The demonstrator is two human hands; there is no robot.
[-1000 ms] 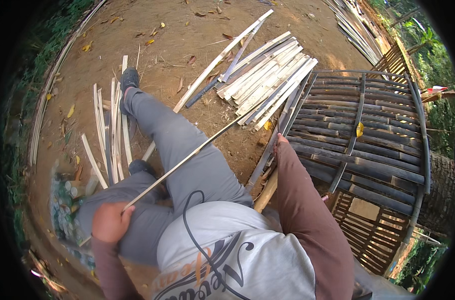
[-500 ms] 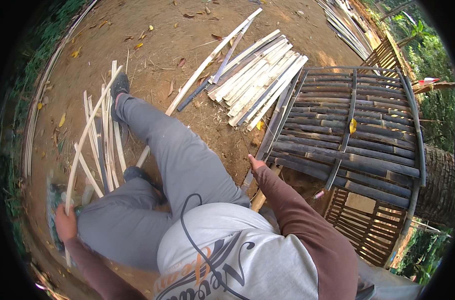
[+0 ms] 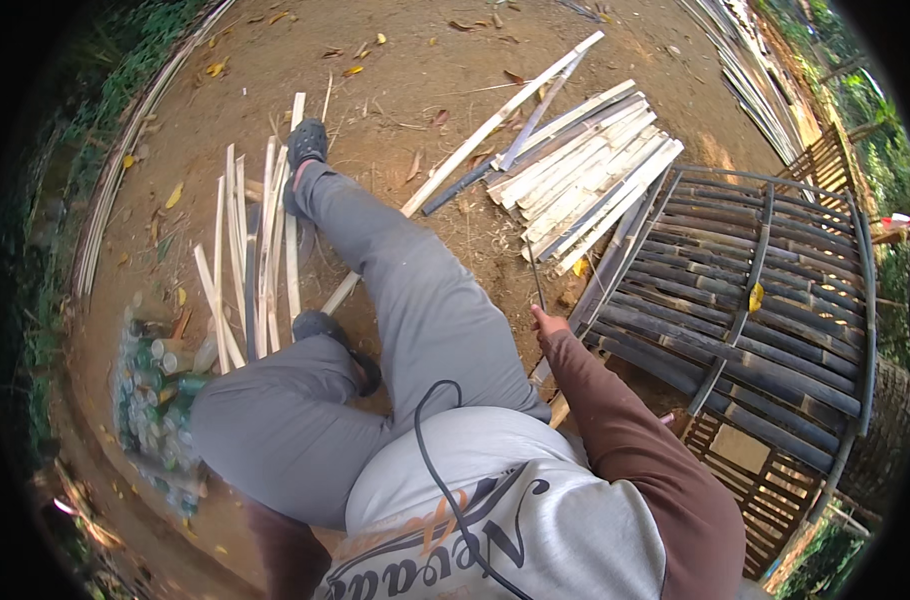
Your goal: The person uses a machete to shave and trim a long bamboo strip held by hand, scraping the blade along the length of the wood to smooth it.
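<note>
My right hand (image 3: 548,325) is closed around a thin, dark, blade-like tool (image 3: 538,280), seen nearly edge-on, which points away toward a pile of split bamboo strips (image 3: 585,180). Its exact kind is unclear. Only the dark sleeve (image 3: 285,550) of my left arm shows at the lower edge; the left hand is hidden. Loose pale bamboo strips (image 3: 269,245) lie on the ground beside my left foot, near my shoes. A longer strip (image 3: 475,140) slants across the dirt between my legs and the pile.
On the right stands a slatted dark bamboo platform (image 3: 715,310) with a yellow leaf on it. Green and clear plastic bottles (image 3: 160,400) lie at the left. More long strips (image 3: 760,90) lie at the far right, and long poles (image 3: 125,160) edge the left side.
My left hand held a long bamboo strip upright at the left; now that hand is out of sight. The view has swung left, and the right hand's tool shows more plainly.
</note>
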